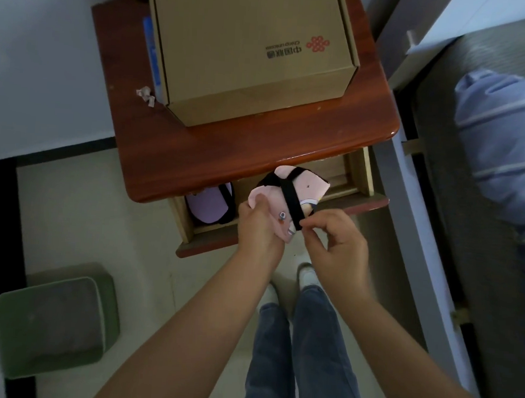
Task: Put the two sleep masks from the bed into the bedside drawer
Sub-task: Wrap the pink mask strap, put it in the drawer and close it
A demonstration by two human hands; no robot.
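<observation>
Both hands grip pink mask over drawer; purple mask half hidden under tabletop.

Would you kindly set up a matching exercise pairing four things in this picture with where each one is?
Things:
1. pink sleep mask with black strap
2. lilac sleep mask
3. brown cardboard box
4. green plastic stool

Places:
A. on the floor, left of the nightstand
B. lying inside the open wooden drawer
C. on top of the red-brown nightstand
D. held in both hands, left hand and right hand, above the drawer

Pairs: 1-D, 2-B, 3-C, 4-A
</observation>
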